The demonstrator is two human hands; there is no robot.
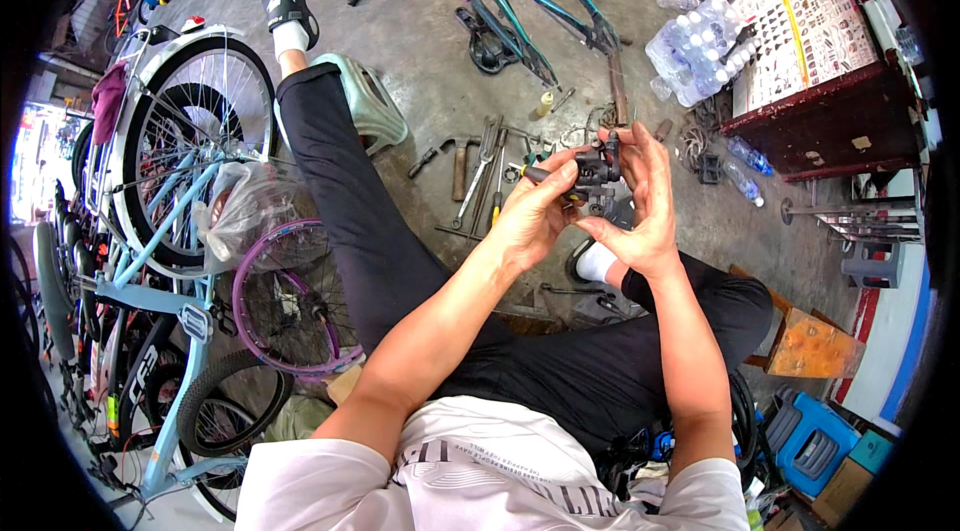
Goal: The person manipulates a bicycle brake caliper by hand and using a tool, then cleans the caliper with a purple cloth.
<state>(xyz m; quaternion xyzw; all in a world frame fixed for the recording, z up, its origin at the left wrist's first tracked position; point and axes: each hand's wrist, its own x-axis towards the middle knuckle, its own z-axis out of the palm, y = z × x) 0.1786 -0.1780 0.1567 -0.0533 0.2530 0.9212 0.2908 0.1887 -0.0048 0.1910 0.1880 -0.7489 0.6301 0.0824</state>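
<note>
The black mechanical part (596, 169) sits up off the floor between both hands, at the 3 o'clock side of the left hand (532, 219) and the 11 o'clock side of the right hand (650, 213). The left fingers are narrow, pinched about the part's near side with a dark handle (533, 173) poking out toward 9 o'clock; the right fingers curve around its far side, loosely spread, and I cannot tell how firmly they press.

Taking the part as the clock's centre, a hammer (460, 171) lies on the floor (420, 41) at 9 o'clock, with a wrench (478, 186) nearer in. A small bottle (544, 105) stands at 11, a teal bicycle frame (490, 1) beyond it. Packed clear bottles (695, 51) lie at 1, a wooden box (818, 344) at 4, a blue stool (806, 446) at 5, and a purple-rimmed wheel (290, 296) at 8. The hands themselves cover some of the part's edges and stand before the shoe below.

The part looks compact, dark and many-pieced, with a knobbly outline and a touch of yellow at its 8 o'clock side
</note>
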